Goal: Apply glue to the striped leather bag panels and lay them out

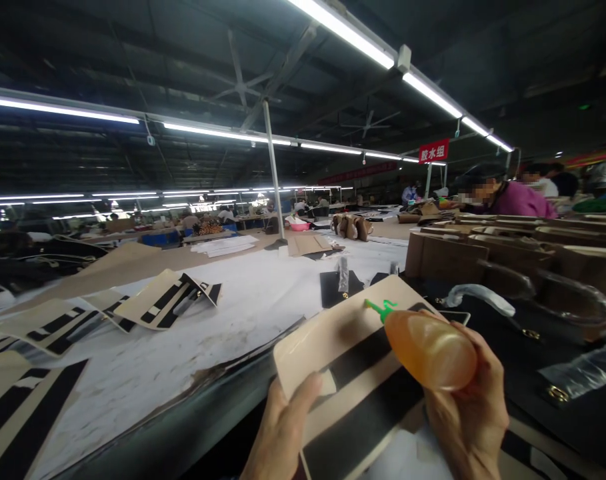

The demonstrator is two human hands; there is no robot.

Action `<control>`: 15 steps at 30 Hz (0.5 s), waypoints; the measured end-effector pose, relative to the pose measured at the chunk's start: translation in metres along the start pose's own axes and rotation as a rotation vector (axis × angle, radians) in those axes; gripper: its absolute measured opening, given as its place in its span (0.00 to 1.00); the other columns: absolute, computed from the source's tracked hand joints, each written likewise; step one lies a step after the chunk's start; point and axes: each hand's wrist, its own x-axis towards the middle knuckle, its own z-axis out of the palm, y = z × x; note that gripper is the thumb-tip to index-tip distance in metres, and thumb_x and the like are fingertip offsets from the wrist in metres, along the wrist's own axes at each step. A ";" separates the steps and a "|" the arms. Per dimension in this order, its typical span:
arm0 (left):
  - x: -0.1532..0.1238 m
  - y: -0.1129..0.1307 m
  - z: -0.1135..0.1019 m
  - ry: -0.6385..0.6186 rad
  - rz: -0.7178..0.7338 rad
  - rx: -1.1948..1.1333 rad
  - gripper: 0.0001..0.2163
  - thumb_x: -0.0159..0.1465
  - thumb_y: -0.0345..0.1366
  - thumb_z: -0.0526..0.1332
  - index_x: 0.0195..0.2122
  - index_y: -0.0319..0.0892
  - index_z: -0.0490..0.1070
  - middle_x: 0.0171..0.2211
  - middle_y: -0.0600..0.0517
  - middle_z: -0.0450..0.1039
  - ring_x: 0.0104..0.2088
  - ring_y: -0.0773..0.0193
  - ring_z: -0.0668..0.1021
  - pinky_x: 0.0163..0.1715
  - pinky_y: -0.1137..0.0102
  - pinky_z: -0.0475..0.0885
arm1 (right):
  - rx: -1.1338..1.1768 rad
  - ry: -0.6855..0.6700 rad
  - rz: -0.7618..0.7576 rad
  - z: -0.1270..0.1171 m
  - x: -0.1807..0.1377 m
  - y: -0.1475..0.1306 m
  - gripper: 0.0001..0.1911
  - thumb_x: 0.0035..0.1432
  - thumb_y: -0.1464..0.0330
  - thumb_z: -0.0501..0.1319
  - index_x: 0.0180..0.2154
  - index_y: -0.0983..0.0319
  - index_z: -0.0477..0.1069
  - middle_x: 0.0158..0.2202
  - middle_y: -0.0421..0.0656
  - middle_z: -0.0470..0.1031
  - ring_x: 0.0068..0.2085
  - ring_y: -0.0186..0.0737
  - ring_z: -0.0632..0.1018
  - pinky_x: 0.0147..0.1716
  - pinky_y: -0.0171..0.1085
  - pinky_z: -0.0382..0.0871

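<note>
A factory floor for bag or leather-goods assembly. Beyond the hand-held panel, long worktables covered in white sheeting carry rows of cut beige-and-black striped panels, with brown bag bodies lined up to the right; continuous fluorescent tube lights and ceiling fans hang from a dark steel roof. A red hanging sign marks a work section, and other seated workers fill distant benches.

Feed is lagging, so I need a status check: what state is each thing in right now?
Bottle: in right hand, tilted, green nozzle on the panel.
Panel: flat, held at its edge by left hand.
Other panels: lying loose on the table.
</note>
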 end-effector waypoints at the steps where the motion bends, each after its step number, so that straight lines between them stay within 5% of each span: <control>1: -0.001 0.001 0.000 0.011 -0.011 0.013 0.29 0.56 0.47 0.73 0.55 0.40 0.70 0.48 0.44 0.80 0.55 0.48 0.77 0.61 0.59 0.66 | -0.002 -0.004 0.028 0.001 -0.003 0.000 0.14 0.46 0.55 0.76 0.32 0.53 0.78 0.43 0.42 0.81 0.52 0.52 0.80 0.60 0.56 0.68; 6: -0.002 0.003 -0.002 0.048 -0.007 0.016 0.25 0.56 0.44 0.73 0.52 0.42 0.72 0.51 0.45 0.79 0.60 0.46 0.73 0.66 0.55 0.62 | -0.007 -0.119 0.185 0.006 -0.017 -0.001 0.16 0.43 0.54 0.77 0.27 0.55 0.78 0.32 0.46 0.81 0.40 0.53 0.82 0.56 0.60 0.71; 11: 0.000 -0.003 -0.017 0.091 0.001 -0.015 0.19 0.51 0.42 0.75 0.43 0.44 0.78 0.53 0.43 0.77 0.61 0.40 0.73 0.63 0.53 0.67 | 0.015 0.084 0.036 0.004 -0.002 -0.004 0.23 0.30 0.54 0.81 0.30 0.53 0.78 0.41 0.42 0.81 0.49 0.53 0.80 0.64 0.57 0.62; 15: 0.003 -0.005 -0.022 0.112 -0.003 -0.025 0.17 0.50 0.42 0.75 0.40 0.44 0.78 0.54 0.43 0.76 0.62 0.39 0.71 0.63 0.53 0.67 | 0.001 -0.037 0.075 0.002 -0.006 0.000 0.17 0.43 0.54 0.76 0.31 0.54 0.78 0.42 0.46 0.82 0.49 0.56 0.81 0.58 0.60 0.68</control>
